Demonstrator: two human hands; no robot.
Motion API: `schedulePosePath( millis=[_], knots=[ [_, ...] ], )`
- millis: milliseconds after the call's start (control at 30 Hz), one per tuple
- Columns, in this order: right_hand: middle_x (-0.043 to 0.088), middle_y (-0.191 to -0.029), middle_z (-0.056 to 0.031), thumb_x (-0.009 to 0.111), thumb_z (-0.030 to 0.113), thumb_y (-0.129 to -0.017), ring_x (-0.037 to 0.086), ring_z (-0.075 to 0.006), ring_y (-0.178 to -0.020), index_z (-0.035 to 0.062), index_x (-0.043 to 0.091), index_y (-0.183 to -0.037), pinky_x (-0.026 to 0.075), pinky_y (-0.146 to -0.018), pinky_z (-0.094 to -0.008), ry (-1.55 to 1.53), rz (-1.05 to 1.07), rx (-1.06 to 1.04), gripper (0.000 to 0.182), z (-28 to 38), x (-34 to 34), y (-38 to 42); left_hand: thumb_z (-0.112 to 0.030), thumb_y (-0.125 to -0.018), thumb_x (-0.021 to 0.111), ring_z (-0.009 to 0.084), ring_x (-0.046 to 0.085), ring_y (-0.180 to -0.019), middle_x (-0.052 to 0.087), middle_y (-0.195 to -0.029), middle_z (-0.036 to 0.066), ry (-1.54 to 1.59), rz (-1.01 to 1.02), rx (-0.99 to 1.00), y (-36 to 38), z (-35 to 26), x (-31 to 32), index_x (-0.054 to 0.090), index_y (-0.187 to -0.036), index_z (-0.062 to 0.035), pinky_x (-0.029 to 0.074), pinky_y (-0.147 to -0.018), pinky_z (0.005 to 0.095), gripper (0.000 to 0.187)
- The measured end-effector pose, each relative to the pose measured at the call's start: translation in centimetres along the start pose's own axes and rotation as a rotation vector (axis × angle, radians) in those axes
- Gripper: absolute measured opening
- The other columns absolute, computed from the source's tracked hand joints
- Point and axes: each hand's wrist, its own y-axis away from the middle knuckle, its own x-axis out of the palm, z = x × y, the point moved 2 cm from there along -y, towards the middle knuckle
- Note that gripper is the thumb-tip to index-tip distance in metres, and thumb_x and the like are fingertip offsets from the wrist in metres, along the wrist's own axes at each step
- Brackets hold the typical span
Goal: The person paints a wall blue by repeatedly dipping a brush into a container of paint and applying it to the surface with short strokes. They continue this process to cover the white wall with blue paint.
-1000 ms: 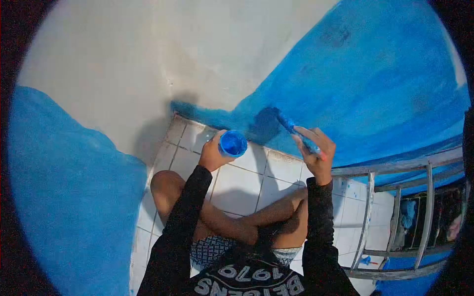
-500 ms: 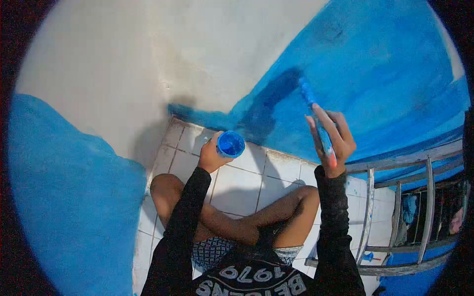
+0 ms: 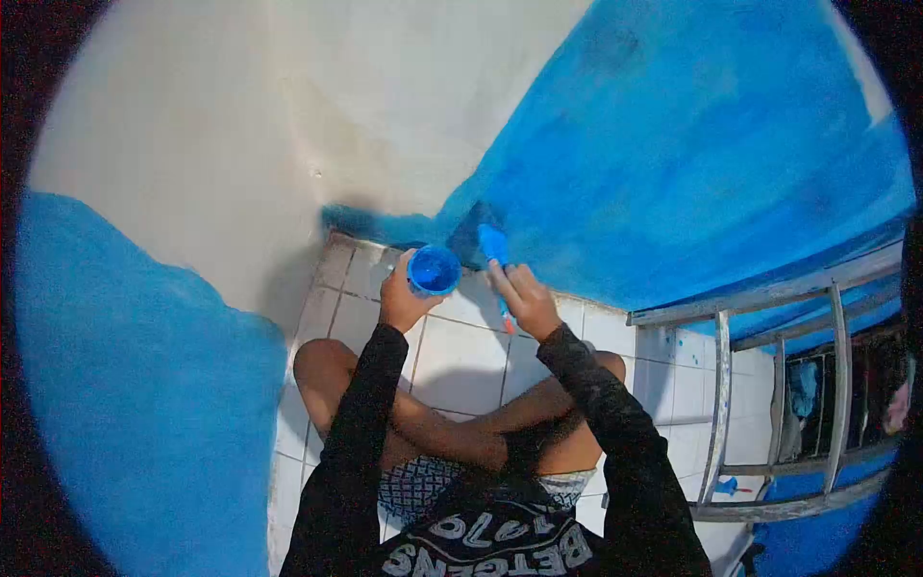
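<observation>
Now that the right hand (image 3: 527, 301) has come down from the blue wall (image 3: 692, 163), its fingers closed round the paintbrush (image 3: 496, 252), the bristles sit just beside the paint cup (image 3: 434, 269), ready to reload by my guess. At centre frame the left hand (image 3: 402, 300) grips that cup above the tiled floor (image 3: 461, 356). Crossed legs sit below; a metal ladder (image 3: 769, 385) crowds the right side, and white wall (image 3: 240, 125) shows upper left.
</observation>
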Motion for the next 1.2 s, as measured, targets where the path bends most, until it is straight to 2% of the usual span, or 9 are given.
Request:
schedulePosePath(
  millis=[367, 567, 633, 700, 767, 967, 1033, 1133, 1200],
  knots=[
    [0.056, -0.091, -0.0104, 0.058, 0.003, -0.078, 0.059, -0.0295, -0.089, 0.0098, 0.053, -0.131, 0.053, -0.075, -0.0383, -0.288, 0.178, 0.170, 0.054, -1.4, -2.6, -2.1, -0.029, -0.059, 0.090, 0.0346, 0.065, -0.104, 0.066, -0.111, 0.018, -0.002, -0.010, 0.052, 0.6, 0.7, 0.3, 0.047, -0.128, -0.0058, 0.052, -0.088, 0.0425, 0.085],
    [0.065, -0.107, -0.0105, 0.063, 0.001, -0.076, 0.061, -0.0321, -0.103, 0.0130, 0.055, -0.130, 0.052, -0.084, -0.0405, -0.411, 0.225, 0.173, 0.056, -3.2, -1.8, -2.8, -0.029, -0.060, 0.090, 0.0345, 0.065, -0.104, 0.065, -0.112, 0.019, -0.069, -0.009, 0.083, 0.7, 0.5, 0.2, 0.047, -0.129, -0.0059, 0.052, -0.087, 0.0421, 0.084],
    [0.064, -0.089, -0.0125, 0.072, 0.003, -0.077, 0.063, -0.0300, -0.084, 0.0086, 0.062, -0.122, 0.052, -0.073, -0.0378, -0.432, -0.041, 0.166, 0.047, -4.0, -3.7, -4.6, -0.029, -0.060, 0.090, 0.0345, 0.065, -0.104, 0.065, -0.112, 0.019, -0.080, 0.000, 0.078, 0.6, 0.6, 0.0, 0.047, -0.128, -0.0059, 0.052, -0.087, 0.0421, 0.084],
    [0.067, -0.090, -0.0119, 0.074, 0.008, -0.080, 0.065, -0.0269, -0.080, 0.0056, 0.065, -0.115, 0.053, -0.072, -0.0356, -0.412, -0.075, 0.200, 0.036, -4.0, -6.3, -6.3, -0.029, -0.060, 0.090, 0.0344, 0.065, -0.104, 0.065, -0.113, 0.019, -0.029, 0.003, 0.059, 0.6, 1.1, 0.1, 0.048, -0.128, -0.0057, 0.052, -0.087, 0.0423, 0.084],
    [0.067, -0.091, -0.0114, 0.072, 0.015, -0.085, 0.063, -0.0255, -0.077, 0.0020, 0.068, -0.110, 0.052, -0.069, -0.0359, -0.182, -0.356, 0.080, 0.029, -3.7, -8.9, -7.6, -0.029, -0.060, 0.090, 0.0346, 0.064, -0.104, 0.065, -0.113, 0.019, -0.034, -0.008, 0.035, 0.6, 0.3, -0.1, 0.048, -0.129, -0.0055, 0.052, -0.087, 0.0425, 0.084],
    [0.061, -0.086, -0.0089, 0.078, 0.002, -0.072, 0.058, -0.0230, -0.071, 0.0048, 0.068, -0.115, 0.050, -0.061, -0.0328, -0.039, -0.477, 0.053, 0.045, -1.6, -12.0, -9.2, -0.028, -0.059, 0.090, 0.0350, 0.064, -0.105, 0.065, -0.114, 0.019, -0.049, -0.054, 0.047, 0.1, 0.7, -0.4, 0.047, -0.130, -0.0057, 0.052, -0.087, 0.0437, 0.086],
    [0.059, -0.086, -0.0095, 0.078, 0.002, -0.070, 0.057, -0.0228, -0.068, 0.0027, 0.066, -0.117, 0.049, -0.059, -0.0325, -0.016, -0.462, 0.017, 0.048, -1.6, -9.3, -8.4, -0.028, -0.059, 0.090, 0.0349, 0.064, -0.105, 0.065, -0.114, 0.019, -0.039, -0.069, 0.058, 0.2, 1.2, -0.2, 0.047, -0.131, -0.0059, 0.051, -0.087, 0.0441, 0.086],
    [0.059, -0.087, -0.0120, 0.060, 0.006, -0.082, 0.058, -0.0251, -0.073, -0.0020, 0.058, -0.128, 0.050, -0.064, -0.0355, 0.028, -0.236, -0.012, 0.046, -0.6, -3.8, -5.5, -0.029, -0.059, 0.090, 0.0348, 0.064, -0.105, 0.065, -0.114, 0.019, -0.051, -0.126, 0.029, 0.0, 1.2, -0.5, 0.047, -0.130, -0.0065, 0.052, -0.087, 0.0441, 0.086],
    [0.058, -0.087, -0.0101, 0.057, 0.003, -0.082, 0.058, -0.0253, -0.075, 0.0001, 0.048, -0.137, 0.051, -0.064, -0.0361, -0.221, 0.026, 0.027, 0.056, 0.3, 0.3, -3.2, -0.029, -0.058, 0.090, 0.0347, 0.064, -0.104, 0.065, -0.112, 0.018, -0.071, -0.140, 0.020, 0.0, 0.1, -1.1, 0.048, -0.128, -0.0069, 0.052, -0.087, 0.0438, 0.085]
  ],
)
